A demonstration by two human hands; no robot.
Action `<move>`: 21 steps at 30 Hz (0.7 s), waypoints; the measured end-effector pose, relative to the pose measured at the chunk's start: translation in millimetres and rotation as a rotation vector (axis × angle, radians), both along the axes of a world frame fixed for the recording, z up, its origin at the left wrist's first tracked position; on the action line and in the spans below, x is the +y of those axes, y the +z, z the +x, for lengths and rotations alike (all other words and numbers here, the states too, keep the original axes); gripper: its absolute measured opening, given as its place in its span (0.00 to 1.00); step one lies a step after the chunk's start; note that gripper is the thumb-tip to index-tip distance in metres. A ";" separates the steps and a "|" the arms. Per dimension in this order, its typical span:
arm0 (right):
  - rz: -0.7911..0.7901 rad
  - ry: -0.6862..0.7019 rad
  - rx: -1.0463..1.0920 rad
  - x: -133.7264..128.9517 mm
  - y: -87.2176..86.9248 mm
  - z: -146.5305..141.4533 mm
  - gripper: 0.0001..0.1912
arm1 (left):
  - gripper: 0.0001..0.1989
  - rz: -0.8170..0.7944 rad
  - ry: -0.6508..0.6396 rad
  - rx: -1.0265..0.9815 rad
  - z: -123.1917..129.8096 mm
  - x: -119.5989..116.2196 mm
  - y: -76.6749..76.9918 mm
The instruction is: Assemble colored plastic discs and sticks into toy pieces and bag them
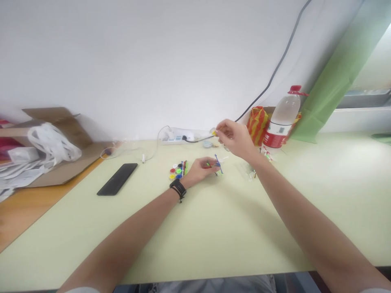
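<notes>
My left hand (pixel 201 169), with a dark watch on the wrist, is low over the middle of the table. Its fingers are closed on a small assembly of blue and green plastic sticks (pixel 219 162), partly hidden by the fingertips. Higher up and to the right, my right hand (pixel 236 137) pinches a small yellow piece (pixel 214 133), too small to name closely. Beside my left wrist lie several coloured round plastic pieces (pixel 175 171), in white, red, yellow, green, blue and black. Thin coloured sticks (pixel 185 167) lie next to them.
A black phone (pixel 117 179) lies to the left. Behind the hands, a white power strip (pixel 177 136) with cables sits along the wall. A large bottle (pixel 282 118) with a red cap stands right, by a red-yellow bag (pixel 257 124). An opened cardboard box (pixel 70 156) is far left.
</notes>
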State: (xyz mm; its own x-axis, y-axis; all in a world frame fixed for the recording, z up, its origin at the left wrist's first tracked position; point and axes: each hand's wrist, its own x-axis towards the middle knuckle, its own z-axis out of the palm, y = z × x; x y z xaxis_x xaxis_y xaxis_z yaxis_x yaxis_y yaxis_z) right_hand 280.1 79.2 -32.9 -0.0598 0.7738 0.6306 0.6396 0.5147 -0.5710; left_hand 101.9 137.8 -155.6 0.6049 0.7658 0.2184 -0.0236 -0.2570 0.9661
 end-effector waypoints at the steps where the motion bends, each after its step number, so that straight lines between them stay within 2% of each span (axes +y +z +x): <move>1: 0.002 0.012 -0.023 -1.1 1.7 1.1 0.07 | 0.23 0.008 -0.001 0.004 0.1 -0.1 0.3; 6: -0.032 0.047 -0.180 -4.3 5.6 0.2 0.06 | 0.23 0.051 0.033 -0.008 -0.1 -1.1 0.9; 11: 0.005 0.038 -0.283 -1.4 -0.4 -8.0 0.09 | 0.23 0.058 0.059 0.004 -0.7 -1.0 0.2; 14: -0.039 0.013 -0.342 -0.3 -3.7 -11.5 0.11 | 0.22 0.065 0.052 0.017 -0.7 -2.2 1.9; 18: -0.107 -0.069 -0.335 -1.0 -7.0 -16.2 0.10 | 0.17 0.137 0.062 0.053 -0.5 -5.2 6.9; 21: -0.159 -0.067 -0.311 0.0 -9.3 -20.3 0.06 | 0.16 0.155 0.070 0.074 -0.8 -7.0 10.2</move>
State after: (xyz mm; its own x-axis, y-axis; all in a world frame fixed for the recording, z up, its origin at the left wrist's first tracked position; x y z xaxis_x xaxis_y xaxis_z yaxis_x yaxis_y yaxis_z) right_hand 259.8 79.2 -42.2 -0.1757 0.8695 0.4616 0.8245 0.3862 -0.4136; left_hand 101.2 130.8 -145.4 0.5703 0.7670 0.2941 0.0689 -0.4015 0.9133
